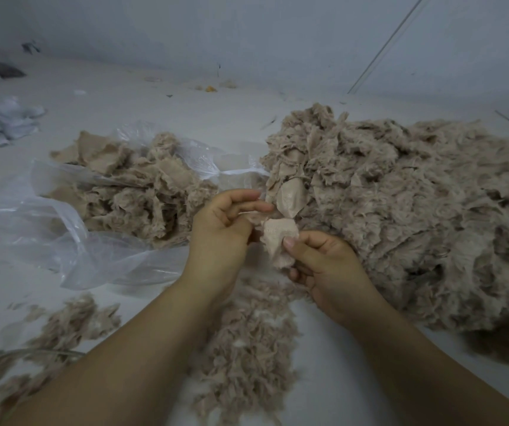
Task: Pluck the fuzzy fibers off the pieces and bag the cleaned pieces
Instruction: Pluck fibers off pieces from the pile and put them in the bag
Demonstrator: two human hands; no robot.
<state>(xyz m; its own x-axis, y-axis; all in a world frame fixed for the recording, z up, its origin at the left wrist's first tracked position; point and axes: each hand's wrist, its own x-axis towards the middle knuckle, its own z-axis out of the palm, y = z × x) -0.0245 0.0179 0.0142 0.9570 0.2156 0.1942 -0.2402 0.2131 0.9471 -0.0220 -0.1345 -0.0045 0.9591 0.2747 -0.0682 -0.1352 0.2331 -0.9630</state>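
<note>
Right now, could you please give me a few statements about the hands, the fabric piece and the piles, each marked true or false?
1. The right hand pinches the small fabric piece. True.
2. The clear plastic bag lies to the right of the hands. False: it lies to their left, with pieces inside it.
3. The big fuzzy pile sits right of the hands. True.
4. The left hand rests flat on the table. False: it is raised at the fabric piece, fingers curled.
5. Loose plucked fibers lie on the surface below the hands. True.
</note>
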